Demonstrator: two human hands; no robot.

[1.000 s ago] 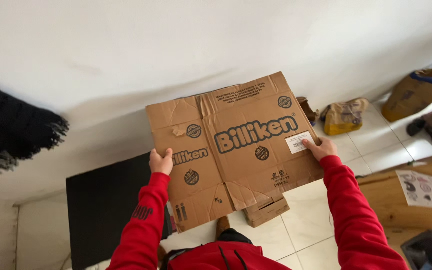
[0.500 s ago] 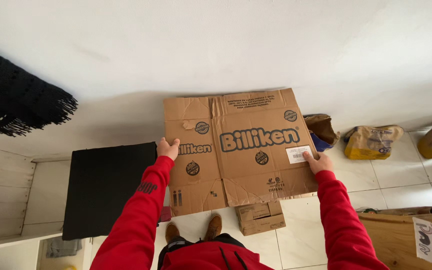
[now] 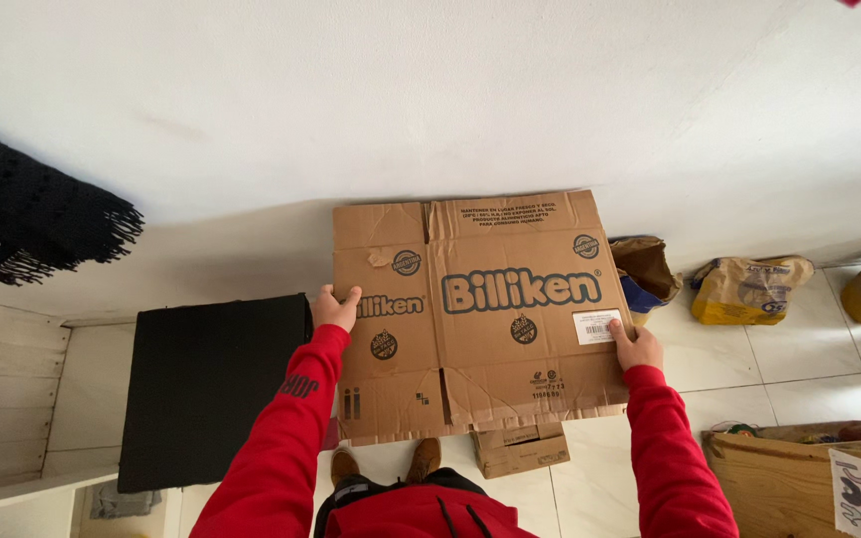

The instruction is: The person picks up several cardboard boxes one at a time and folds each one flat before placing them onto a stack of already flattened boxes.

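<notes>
Cardboard box (image 3: 480, 314), flattened, now sits mid-frame and squarer than a second ago, so I've got it steadier: left hand (image 3: 334, 309) and right hand (image 3: 634, 346) each pinching a side edge, black panel (image 3: 206, 389) lower left.

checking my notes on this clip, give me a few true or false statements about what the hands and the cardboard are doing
1. Both hands grip a flattened cardboard box by its side edges. True: the left hand is on its left edge, the right hand on its right.
2. The box is folded up and closed. False: it is flat, flaps spread.
3. A black panel stands left of the box. True.
4. The person wears blue sleeves. False: the sleeves are red.
5. Paper bags sit on the tiled floor by the wall, right of the box. True.
6. The right hand's fingers cover the box's middle. False: they sit at its right edge, by a white label.
</notes>
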